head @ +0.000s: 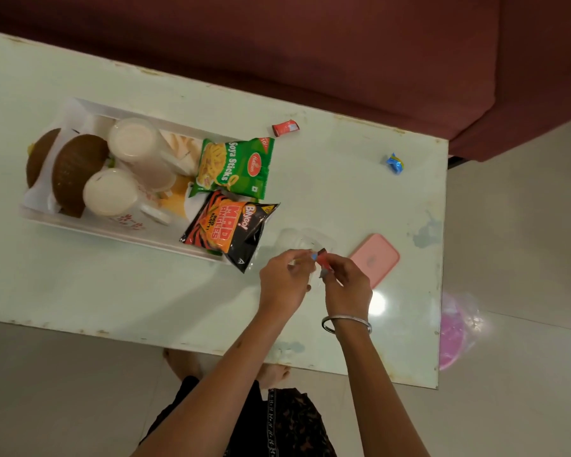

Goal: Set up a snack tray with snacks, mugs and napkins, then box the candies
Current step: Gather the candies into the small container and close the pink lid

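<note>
Both hands meet over the near right part of the pale surface [327, 179]. The right hand [345, 285] pinches a small red candy [323, 258] between its fingertips; the left hand [285, 280] is closed on the rim of a clear plastic box [305, 240] that is hard to make out against the surface. A bangle [346, 323] circles the right wrist.

2 more candies lie loose on the surface, well apart — a red one [285, 127] near the far edge and a blue one [394, 163] toward the right end. A pink phone [374, 259] lies just beside the right hand.

The white tray [112, 232] on the left holds 2 brown buns, 2 mugs [112, 192] with white lids, a green snack packet [233, 166] and an orange-and-black snack packet [231, 230] that overhangs the tray's near corner.
</note>
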A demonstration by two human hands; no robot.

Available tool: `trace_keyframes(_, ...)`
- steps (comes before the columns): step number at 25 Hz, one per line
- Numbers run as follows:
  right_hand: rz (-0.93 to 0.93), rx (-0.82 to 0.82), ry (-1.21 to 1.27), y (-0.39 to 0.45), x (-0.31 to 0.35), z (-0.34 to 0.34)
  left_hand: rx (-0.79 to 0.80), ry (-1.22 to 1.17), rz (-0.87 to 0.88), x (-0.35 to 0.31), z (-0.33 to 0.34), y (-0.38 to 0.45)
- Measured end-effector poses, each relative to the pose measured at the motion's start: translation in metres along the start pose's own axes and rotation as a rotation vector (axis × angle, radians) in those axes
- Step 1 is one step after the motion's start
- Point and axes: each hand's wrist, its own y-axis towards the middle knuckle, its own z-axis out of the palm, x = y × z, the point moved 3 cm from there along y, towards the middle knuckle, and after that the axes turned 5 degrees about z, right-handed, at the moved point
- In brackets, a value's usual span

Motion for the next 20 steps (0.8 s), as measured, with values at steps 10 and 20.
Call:
trace_keyframes(10,-0.1,-0.101,-0.203,0.094,0.026,-0.013,-0.159,0.462,0.433,-0.013,-0.002,-0.005)
trace_keyframes(20,-0.099,0.076,-0.712,0.221,0.063,-0.019,-0.153,0.52,0.319,0.006,0.007,-0.013)
